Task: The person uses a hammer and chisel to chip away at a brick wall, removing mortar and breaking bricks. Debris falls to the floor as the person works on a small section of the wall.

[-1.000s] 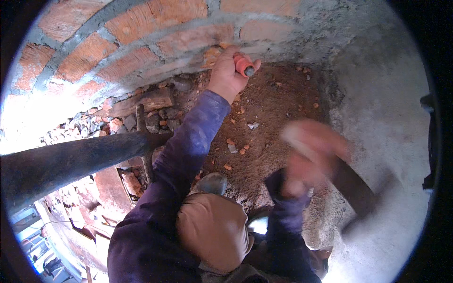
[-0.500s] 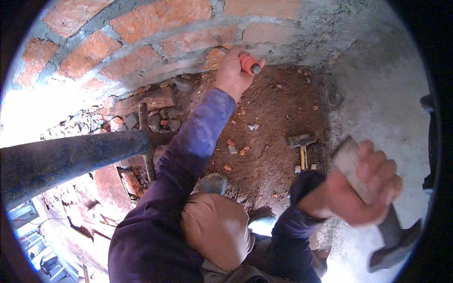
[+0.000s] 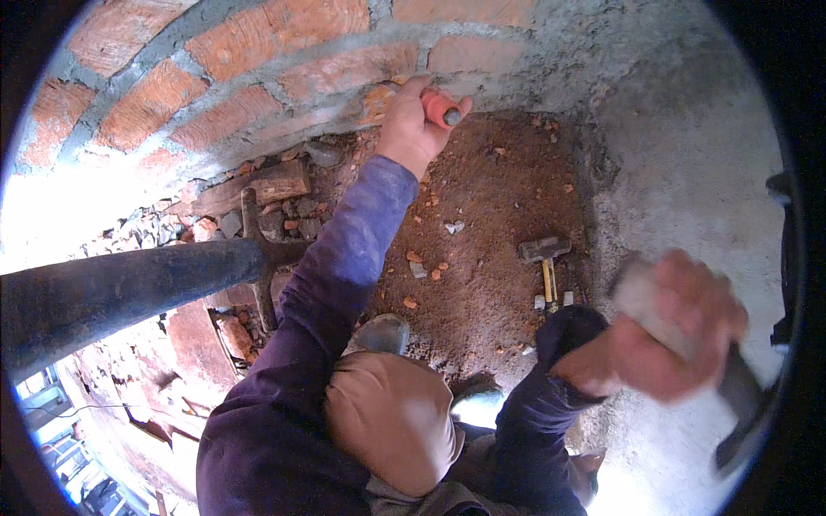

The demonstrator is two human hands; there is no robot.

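Note:
My left hand (image 3: 407, 125) is closed around the orange-red grip (image 3: 435, 107) of a chisel, held against the foot of the brick wall (image 3: 284, 26). The chisel's dark struck end points back toward me; its tip is hidden behind my fingers. Raised at the right, my right hand (image 3: 680, 331) is wrapped around the pale handle of a hammer (image 3: 743, 387). The hammer's dark metal head hangs at the lower right, blurred by motion. A chipped orange brick patch (image 3: 379, 102) shows beside my left hand.
A sledgehammer (image 3: 544, 250) with a yellow handle lies on the brown dirt (image 3: 490, 198). At the left a thick dark pole (image 3: 129, 288) crosses toward my left arm. Rubble and a wood block (image 3: 271, 183) lie along the wall. A grey plastered wall (image 3: 688, 163) stands at right.
My right hand and the hammer have shifted slightly to the right. My left hand stays on the chisel by the wall, while the whole view has shifted a little.

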